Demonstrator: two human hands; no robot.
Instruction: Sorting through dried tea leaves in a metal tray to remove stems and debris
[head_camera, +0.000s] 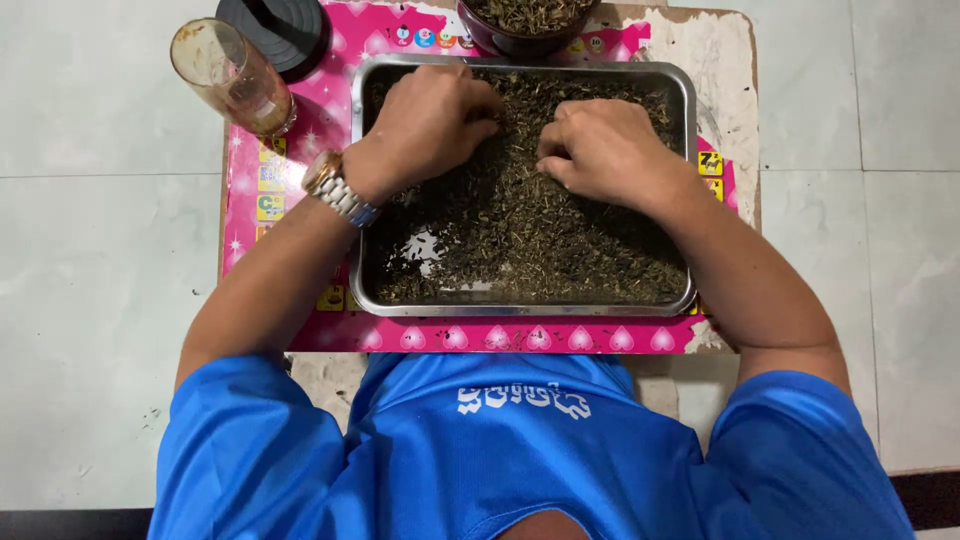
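A rectangular metal tray (520, 306) sits on a small pink table and holds a layer of dark dried leaf bits (520, 235). My left hand (430, 120), with a metal watch on the wrist, rests fingers curled in the leaves at the tray's far left. At the far right of the tray my right hand (600, 150) is curled too, knuckles up, pressing into the leaves. The fingertips of both hands are tucked under, so what they pinch is hidden. Bare metal shows at the tray's near left.
A drinking glass (232, 75) lies tilted at the table's far left beside a black round lid (275, 30). A dark bowl (525, 22) of the same dried leaves stands beyond the tray. Pale floor tiles surround the table (300, 215). My blue shirt fills the bottom.
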